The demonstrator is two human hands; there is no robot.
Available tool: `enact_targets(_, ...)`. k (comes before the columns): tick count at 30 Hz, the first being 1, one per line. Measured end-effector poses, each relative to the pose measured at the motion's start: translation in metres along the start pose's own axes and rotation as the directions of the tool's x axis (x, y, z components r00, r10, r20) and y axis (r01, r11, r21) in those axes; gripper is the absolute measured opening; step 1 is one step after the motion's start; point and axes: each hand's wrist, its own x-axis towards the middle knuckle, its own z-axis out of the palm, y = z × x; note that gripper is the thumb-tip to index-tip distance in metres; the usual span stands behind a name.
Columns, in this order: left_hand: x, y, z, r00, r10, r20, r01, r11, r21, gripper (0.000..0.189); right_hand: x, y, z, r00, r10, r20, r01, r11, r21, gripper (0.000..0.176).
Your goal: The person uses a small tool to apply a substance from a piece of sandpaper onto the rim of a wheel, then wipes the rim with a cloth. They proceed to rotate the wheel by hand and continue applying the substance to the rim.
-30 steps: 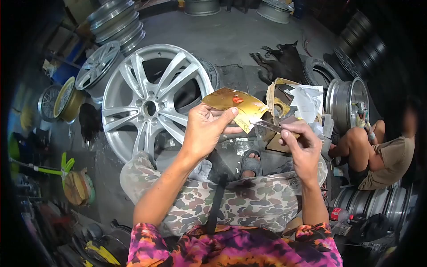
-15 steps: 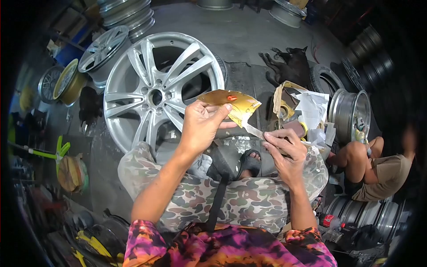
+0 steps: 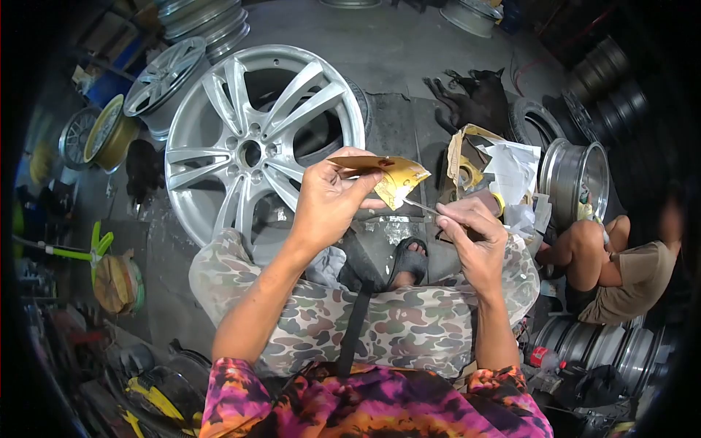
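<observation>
My left hand (image 3: 328, 197) is closed on a curved piece of shiny gold sheet (image 3: 406, 175), thumb on top and fingers beneath. A small red dab shows near the sheet's upper edge, with white paste at its lower corner. Pinched in my right hand (image 3: 478, 237) is a narrow flat spatula (image 3: 422, 207), seen nearly edge-on. Its tip is right at the pasty corner of the sheet. Beyond my hands, a large silver wheel rim (image 3: 232, 186) lies face up, its spokes dull and patchy.
A torn cardboard box (image 3: 453, 164) with papers and tape stands ahead to the right, a bare rim (image 3: 573, 182) beside it. A black dog (image 3: 478, 98) lies on the floor farther off. Another person (image 3: 621, 274) sits close on my right. More rims (image 3: 164, 80) stand at the left.
The gold sheet has tipped to a flatter angle. My right hand has turned the spatula from flat to nearly edge-on at the paste. The view has shifted slightly.
</observation>
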Motion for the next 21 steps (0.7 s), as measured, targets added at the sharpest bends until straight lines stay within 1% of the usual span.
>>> enact_targets(1,0.000,0.000,0.001,1.000,-0.016,0.012,0.016,1.000,0.006,0.021,-0.001,-0.002,0.001,1.000,0.003,-0.003,-0.003,1.000,-0.003,0.019)
enact_targets(3,0.001,0.001,0.002,0.999,-0.030,0.028,0.030,0.999,0.014,0.021,0.000,-0.008,0.003,0.996,0.042,0.078,-0.046,0.998,0.052,0.017)
enact_targets(4,0.001,0.002,0.000,0.999,-0.029,0.041,0.028,0.999,0.017,0.020,-0.001,-0.005,0.001,0.996,0.041,0.078,-0.045,0.998,0.053,0.017)
enact_targets(6,0.000,0.003,-0.002,0.999,-0.029,0.046,0.029,0.999,0.018,0.020,-0.003,0.003,-0.001,0.990,0.137,-0.020,-0.133,0.983,0.129,0.015)
enact_targets(7,0.000,0.003,-0.002,0.998,-0.037,0.059,0.037,0.999,0.008,0.020,-0.004,0.003,0.000,0.990,0.139,-0.018,-0.136,0.982,0.129,0.015)
enact_targets(9,0.000,0.003,-0.001,0.996,-0.047,0.079,0.048,0.999,-0.003,0.020,-0.003,-0.001,0.003,0.964,0.267,0.007,-0.259,0.929,0.263,0.015)
enact_targets(10,0.001,0.002,0.000,0.995,-0.041,0.087,0.042,0.999,-0.012,0.020,-0.004,0.000,0.003,0.955,0.294,0.036,-0.292,0.910,0.294,0.017)
enact_targets(11,0.000,0.002,0.000,0.995,-0.034,0.094,0.036,0.999,-0.020,0.020,-0.005,0.002,0.003,0.955,0.295,0.035,-0.292,0.910,0.294,0.017)
enact_targets(13,0.000,0.000,-0.001,0.995,-0.052,0.083,0.055,0.998,-0.036,0.020,-0.007,0.006,0.005,0.930,0.355,0.098,-0.365,0.857,0.363,0.017)
enact_targets(14,0.001,-0.001,-0.001,0.995,-0.070,0.073,0.074,0.996,-0.054,0.021,-0.008,0.008,0.006,0.930,0.355,0.098,-0.365,0.857,0.364,0.017)
enact_targets(16,0.001,-0.004,0.001,0.995,-0.077,0.070,0.081,0.995,-0.055,0.021,-0.010,0.013,0.008,0.923,0.348,0.164,-0.385,0.847,0.368,0.017)
enact_targets(18,0.001,-0.004,0.001,0.994,-0.084,0.067,0.087,0.995,-0.055,0.021,-0.011,0.014,0.008,0.913,0.363,0.188,-0.408,0.832,0.375,0.017)
enact_targets(20,0.001,-0.004,0.001,0.993,-0.111,0.036,0.112,0.993,-0.025,0.022,-0.012,0.015,0.008,0.903,0.376,0.210,-0.430,0.817,0.384,0.017)
enact_targets(21,0.003,-0.006,0.001,0.993,-0.111,0.037,0.112,0.993,-0.023,0.022,-0.013,0.016,0.008,0.895,0.370,0.248,-0.441,0.816,0.374,0.017)
